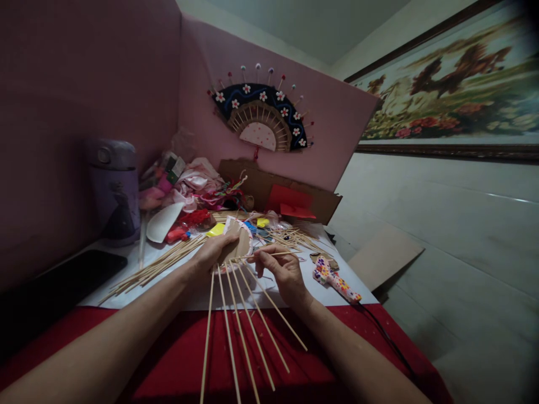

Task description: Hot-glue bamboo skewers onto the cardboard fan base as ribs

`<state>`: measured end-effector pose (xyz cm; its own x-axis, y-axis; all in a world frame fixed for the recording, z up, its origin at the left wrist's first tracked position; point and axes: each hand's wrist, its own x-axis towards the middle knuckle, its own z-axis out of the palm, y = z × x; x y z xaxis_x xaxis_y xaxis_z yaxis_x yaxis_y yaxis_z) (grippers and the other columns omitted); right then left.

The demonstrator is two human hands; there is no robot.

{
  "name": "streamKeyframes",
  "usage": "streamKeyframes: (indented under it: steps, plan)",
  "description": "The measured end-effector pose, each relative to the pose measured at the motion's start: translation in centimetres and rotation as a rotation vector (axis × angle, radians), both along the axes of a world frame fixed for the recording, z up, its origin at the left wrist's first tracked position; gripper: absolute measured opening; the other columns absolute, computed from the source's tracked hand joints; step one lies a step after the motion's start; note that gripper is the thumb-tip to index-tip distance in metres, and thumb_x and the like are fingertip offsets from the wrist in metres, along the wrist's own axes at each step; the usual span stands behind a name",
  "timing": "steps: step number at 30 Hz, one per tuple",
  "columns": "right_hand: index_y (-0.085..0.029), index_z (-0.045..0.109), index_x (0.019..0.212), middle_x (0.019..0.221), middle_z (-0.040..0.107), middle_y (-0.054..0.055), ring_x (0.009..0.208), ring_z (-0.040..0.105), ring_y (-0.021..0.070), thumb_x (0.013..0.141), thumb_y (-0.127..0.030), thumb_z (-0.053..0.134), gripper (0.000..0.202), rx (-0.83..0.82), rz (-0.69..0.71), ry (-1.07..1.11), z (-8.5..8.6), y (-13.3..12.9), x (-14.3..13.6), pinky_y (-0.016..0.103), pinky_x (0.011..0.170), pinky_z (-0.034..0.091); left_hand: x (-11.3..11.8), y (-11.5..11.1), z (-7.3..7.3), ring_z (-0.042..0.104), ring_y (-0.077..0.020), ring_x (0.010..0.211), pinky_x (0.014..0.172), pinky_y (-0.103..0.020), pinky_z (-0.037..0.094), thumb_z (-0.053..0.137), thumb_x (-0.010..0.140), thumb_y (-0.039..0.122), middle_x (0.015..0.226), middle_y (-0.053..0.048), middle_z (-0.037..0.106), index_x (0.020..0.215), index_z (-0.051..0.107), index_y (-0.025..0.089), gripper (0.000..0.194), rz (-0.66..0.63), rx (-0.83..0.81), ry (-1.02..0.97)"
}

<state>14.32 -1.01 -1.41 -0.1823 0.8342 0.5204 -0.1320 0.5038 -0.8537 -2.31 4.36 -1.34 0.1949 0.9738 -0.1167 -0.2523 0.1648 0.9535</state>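
Observation:
My left hand [214, 253] is closed on a rounded cardboard piece [241, 242] with a pale, patterned rim. Several thin wooden sticks [238, 320] fan out from its lower edge toward me, over the red cloth. My right hand [280, 272] pinches another wooden stick [280, 254], which lies nearly crosswise with its left end at the cardboard's edge. Whether that end touches the cardboard I cannot tell. A glue gun [334, 279] wrapped in flower-patterned material rests on the white sheet to the right of my right hand, its black cord running off the table.
Loose sticks [158, 265] lie left on the white sheet [113, 300]. A purple bottle [114, 193] and a dark phone-like slab [90, 266] stand further left. Fabric scraps [200, 179] pile up behind. A decorated fan [263, 118] hangs on the pink panel above a cardboard strip [252, 179].

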Motion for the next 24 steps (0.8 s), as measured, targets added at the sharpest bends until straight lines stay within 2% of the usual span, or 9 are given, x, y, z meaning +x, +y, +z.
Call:
streamKeyframes:
  steps: [7, 12, 18, 24]
  plan:
    - [-0.017, 0.066, 0.078, 0.069, 0.068, 0.003, 0.053, 0.053, 0.0111, 0.082, -0.027, 0.059, 0.013, 0.042, -0.014, 0.02, -0.15, -0.2, 0.3, 0.027, 0.056, 0.045, 0.14, -0.78, 0.36, 0.061, -0.0192, 0.054, 0.05, -0.028, 0.044, 0.07, 0.06, 0.039, 0.067, -0.01, 0.068, 0.079, 0.065, 0.009, 0.036, 0.013, -0.033, -0.031]
    - [-0.018, 0.066, 0.08, 0.072, 0.068, 0.004, 0.056, 0.054, 0.0122, 0.083, -0.029, 0.059, 0.014, 0.062, -0.032, -0.048, -0.2, -0.4, 0.31, 0.026, 0.054, 0.044, 0.19, -0.85, 0.63, 0.06, -0.0191, 0.052, 0.049, -0.029, 0.044, 0.069, 0.061, 0.038, 0.065, -0.01, 0.068, 0.077, 0.065, 0.009, 0.034, 0.035, -0.051, 0.003]
    - [-0.018, 0.066, 0.082, 0.074, 0.067, 0.004, 0.059, 0.055, 0.0126, 0.083, -0.029, 0.058, 0.014, 0.101, -0.089, -0.049, -0.05, -0.59, 0.36, 0.027, 0.056, 0.046, 0.07, -0.52, 0.25, 0.06, -0.019, 0.052, 0.048, -0.028, 0.043, 0.071, 0.059, 0.039, 0.065, -0.01, 0.068, 0.078, 0.064, 0.009, 0.036, 0.035, -0.027, -0.008]
    - [-0.018, 0.065, 0.08, 0.072, 0.067, 0.004, 0.057, 0.054, 0.0127, 0.083, -0.032, 0.057, 0.016, 0.088, -0.084, -0.087, -0.11, -0.5, 0.46, 0.027, 0.054, 0.046, 0.15, -0.73, 0.41, 0.059, -0.0184, 0.05, 0.047, -0.028, 0.042, 0.071, 0.059, 0.038, 0.062, -0.009, 0.067, 0.077, 0.064, 0.01, 0.034, 0.03, -0.055, -0.015]
